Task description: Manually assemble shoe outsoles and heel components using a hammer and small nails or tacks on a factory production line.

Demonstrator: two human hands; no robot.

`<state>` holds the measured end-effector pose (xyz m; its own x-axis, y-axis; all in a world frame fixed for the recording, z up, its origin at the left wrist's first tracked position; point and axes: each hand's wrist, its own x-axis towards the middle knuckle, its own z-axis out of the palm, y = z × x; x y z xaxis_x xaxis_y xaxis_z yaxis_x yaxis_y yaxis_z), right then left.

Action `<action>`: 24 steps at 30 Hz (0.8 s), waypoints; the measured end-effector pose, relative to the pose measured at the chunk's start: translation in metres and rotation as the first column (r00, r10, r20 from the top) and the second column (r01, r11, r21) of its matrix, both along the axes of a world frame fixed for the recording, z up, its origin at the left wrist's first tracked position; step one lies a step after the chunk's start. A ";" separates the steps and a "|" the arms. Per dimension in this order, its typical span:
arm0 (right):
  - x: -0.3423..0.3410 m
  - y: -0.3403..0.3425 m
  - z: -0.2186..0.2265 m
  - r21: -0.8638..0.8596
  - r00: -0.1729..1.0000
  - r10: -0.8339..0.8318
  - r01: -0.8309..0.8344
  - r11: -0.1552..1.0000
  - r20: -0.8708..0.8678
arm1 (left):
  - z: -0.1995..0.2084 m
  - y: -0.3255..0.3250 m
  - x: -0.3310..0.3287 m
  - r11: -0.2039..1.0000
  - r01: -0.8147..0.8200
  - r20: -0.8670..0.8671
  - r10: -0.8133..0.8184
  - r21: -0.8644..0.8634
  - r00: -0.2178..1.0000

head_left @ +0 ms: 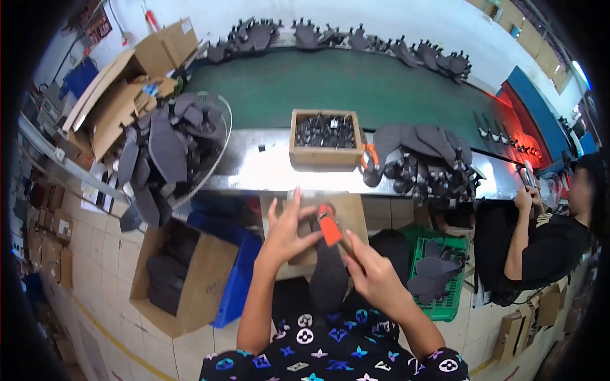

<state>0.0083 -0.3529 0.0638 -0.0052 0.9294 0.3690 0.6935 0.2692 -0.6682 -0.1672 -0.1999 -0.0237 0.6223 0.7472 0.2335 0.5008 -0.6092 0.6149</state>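
My right hand (381, 279) is closed round the handle of a hammer with an orange head (330, 231). The head is over the toe end of a dark grey sandal sole (329, 279), though contact cannot be made out. That sole lies lengthwise in front of me, its near end by my lap and its far end over a pale wooden board (349, 209). Beside the sole's far end is my left hand (286, 233), fingers spread, thumb and forefinger near the sole's edge. Part of the sole is hidden under the hammer.
A wooden box (294, 155) of small black parts stands on the metal bench edge, with orange-handled pliers (368, 156) beside it. Soles fill a round basket (222, 136) at left. A carton (203, 286) and a green crate (445, 311) flank me; a person (546, 235) sits at right.
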 end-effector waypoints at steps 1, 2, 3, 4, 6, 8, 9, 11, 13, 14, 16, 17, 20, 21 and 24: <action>0.003 -0.001 0.013 0.001 1.000 -0.011 0.011 1.000 0.004 | -0.011 -0.002 -0.004 0.998 0.026 0.015 -0.025 -0.063 1.000; -0.005 -0.016 0.043 -0.025 1.000 -0.018 0.018 1.000 -0.005 | -0.014 -0.008 -0.008 0.993 0.007 0.019 -0.005 -0.116 1.000; -0.007 -0.026 0.057 0.025 1.000 -0.013 0.013 1.000 0.018 | -0.014 -0.006 -0.014 0.993 0.008 0.007 -0.008 -0.120 1.000; -0.002 -0.039 0.066 0.076 0.999 -0.017 0.013 0.997 0.050 | -0.006 -0.006 -0.011 0.992 0.018 0.004 -0.018 -0.122 1.000; 0.002 -0.035 0.039 0.259 0.998 -0.020 0.034 0.965 -0.057 | -0.001 -0.009 -0.009 0.998 0.016 -0.017 -0.017 -0.057 1.000; -0.003 -0.003 0.003 -0.076 0.990 -0.041 0.031 0.997 -0.132 | 0.003 -0.009 -0.006 1.000 0.011 -0.039 -0.010 0.024 0.999; 0.003 -0.010 0.011 -0.167 0.980 -0.101 0.073 0.983 -0.169 | 0.002 -0.012 -0.007 0.998 0.015 -0.057 -0.012 0.055 0.998; 0.008 -0.015 0.027 0.028 0.990 -0.140 0.141 0.990 -0.032 | 0.003 -0.009 0.002 0.992 0.023 -0.026 -0.020 0.127 0.999; 0.012 -0.025 0.036 -0.033 0.982 -0.178 0.176 0.984 -0.070 | 0.009 -0.018 -0.004 0.979 0.063 0.051 -0.074 0.195 0.996; 0.015 -0.016 0.034 -0.028 0.983 -0.175 0.174 0.984 -0.063 | 0.010 -0.018 -0.005 0.968 0.107 0.135 -0.141 0.228 0.981; 0.018 0.003 0.018 0.149 0.986 -0.168 0.166 0.975 -0.005 | 0.031 -0.044 -0.008 0.976 0.205 0.264 -0.180 -0.072 0.948; 0.022 0.006 0.009 0.004 0.970 -0.139 0.141 0.990 0.198 | 0.051 -0.062 -0.013 0.882 0.313 0.387 -0.167 -0.354 0.907; 0.021 0.023 -0.030 -0.154 0.845 0.057 0.031 0.988 0.532 | 0.090 -0.093 -0.021 0.698 0.499 0.503 -0.227 -0.513 0.834; 0.023 0.027 -0.026 -0.174 0.845 0.075 0.022 0.985 0.529 | 0.098 -0.100 -0.025 0.692 0.492 0.506 -0.209 -0.528 0.837; 0.027 0.022 0.005 0.091 0.801 0.179 -0.279 0.956 0.571 | 0.109 -0.114 -0.031 0.587 0.500 0.514 -0.161 -0.637 0.843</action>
